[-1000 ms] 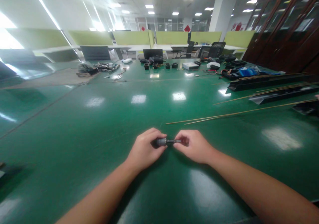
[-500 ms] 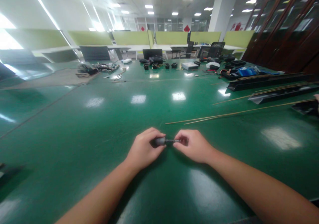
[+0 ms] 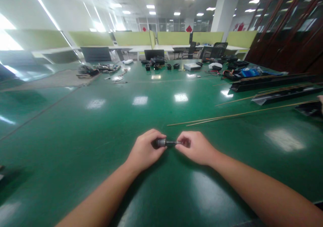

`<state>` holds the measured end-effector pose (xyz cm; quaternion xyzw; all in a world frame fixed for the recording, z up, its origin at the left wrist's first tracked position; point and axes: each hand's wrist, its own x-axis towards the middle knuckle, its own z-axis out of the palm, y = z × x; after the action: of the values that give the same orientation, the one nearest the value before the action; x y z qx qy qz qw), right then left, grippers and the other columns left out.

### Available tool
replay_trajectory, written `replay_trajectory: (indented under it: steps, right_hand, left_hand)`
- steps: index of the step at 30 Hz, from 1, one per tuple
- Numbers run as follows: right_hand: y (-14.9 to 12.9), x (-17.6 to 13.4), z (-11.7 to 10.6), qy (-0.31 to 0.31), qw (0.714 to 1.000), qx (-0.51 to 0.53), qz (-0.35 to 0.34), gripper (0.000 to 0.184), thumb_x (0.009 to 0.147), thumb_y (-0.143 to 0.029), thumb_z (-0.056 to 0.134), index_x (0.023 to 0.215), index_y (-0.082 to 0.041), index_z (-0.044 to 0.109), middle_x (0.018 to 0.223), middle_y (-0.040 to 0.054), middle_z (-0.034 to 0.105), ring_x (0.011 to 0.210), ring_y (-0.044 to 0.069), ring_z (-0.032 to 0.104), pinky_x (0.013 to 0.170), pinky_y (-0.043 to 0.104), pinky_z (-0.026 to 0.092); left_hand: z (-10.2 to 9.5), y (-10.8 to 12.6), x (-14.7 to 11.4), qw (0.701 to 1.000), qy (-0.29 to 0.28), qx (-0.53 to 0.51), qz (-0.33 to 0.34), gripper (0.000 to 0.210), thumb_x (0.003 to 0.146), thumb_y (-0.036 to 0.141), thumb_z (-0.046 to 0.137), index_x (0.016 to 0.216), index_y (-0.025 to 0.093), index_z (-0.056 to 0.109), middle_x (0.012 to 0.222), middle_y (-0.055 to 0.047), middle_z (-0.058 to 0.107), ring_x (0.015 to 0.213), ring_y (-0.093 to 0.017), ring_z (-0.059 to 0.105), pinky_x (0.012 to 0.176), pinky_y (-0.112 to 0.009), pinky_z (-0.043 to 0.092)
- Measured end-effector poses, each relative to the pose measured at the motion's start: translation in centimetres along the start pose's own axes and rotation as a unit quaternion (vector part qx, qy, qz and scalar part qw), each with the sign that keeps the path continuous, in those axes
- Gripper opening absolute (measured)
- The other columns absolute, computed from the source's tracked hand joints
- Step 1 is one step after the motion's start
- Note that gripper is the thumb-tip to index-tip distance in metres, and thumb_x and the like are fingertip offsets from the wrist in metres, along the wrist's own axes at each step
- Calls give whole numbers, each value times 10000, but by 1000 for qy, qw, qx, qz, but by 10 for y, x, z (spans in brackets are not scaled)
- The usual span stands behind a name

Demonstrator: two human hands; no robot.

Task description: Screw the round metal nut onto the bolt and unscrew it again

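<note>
In the head view my left hand (image 3: 146,149) is closed around a small dark cylinder with a grey end (image 3: 162,142), gripped between thumb and fingers. Out of its right end runs a thin dark rod (image 3: 172,143), lying level. My right hand (image 3: 195,147) pinches the far tip of that rod between thumb and forefinger. Whether the rod and the cylinder are one piece, I cannot tell. Both hands are low over the green tabletop (image 3: 141,193), with a short stretch of rod visible between them.
Long thin brass-coloured rods (image 3: 214,119) lie beyond my right hand. Black channel-shaped trays (image 3: 285,95) holding rods stand to the right. Part of another person's hand (image 3: 321,101) shows at the right edge. Small black boxes (image 3: 156,67) and a white box (image 3: 192,66) sit along the far side.
My left hand and the cylinder have shifted very slightly left. My right hand stays in place, still pinching the rod.
</note>
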<state>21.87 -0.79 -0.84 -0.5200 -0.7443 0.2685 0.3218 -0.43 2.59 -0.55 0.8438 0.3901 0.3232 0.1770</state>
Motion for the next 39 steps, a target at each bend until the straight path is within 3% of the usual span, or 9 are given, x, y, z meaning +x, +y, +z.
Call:
replay_trajectory:
  steps: [39]
  right_hand:
    - [3,1,-1,0,1000,14,11,67,795,-225,668,831,-182,704,692,-4,665,608,125,576,565,228,403]
  left_hand:
    - [-2,-2,1,1000,9,11,-2,212,748,141,703,943,219,676,945,-18,675,874,-166,634,799,-288,498]
